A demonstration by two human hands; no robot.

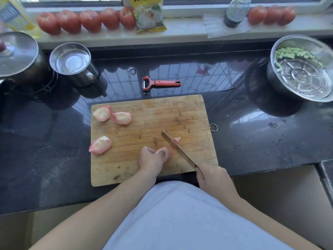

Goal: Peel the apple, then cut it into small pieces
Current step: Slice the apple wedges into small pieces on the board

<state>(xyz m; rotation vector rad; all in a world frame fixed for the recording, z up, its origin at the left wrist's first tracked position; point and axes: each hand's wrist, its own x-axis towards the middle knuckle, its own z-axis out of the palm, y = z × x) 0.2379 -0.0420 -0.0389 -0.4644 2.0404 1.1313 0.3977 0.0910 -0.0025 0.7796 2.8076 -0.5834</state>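
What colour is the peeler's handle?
Red, with a black tip at the hanging hole; the peeler shows clearly in the head view.

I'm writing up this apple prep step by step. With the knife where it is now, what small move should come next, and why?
Probably press the knife straight down through the apple quarter that the left hand holds on the cutting board. The right hand has the blade against it, one small slice already lies beyond, and three quarters wait uncut.
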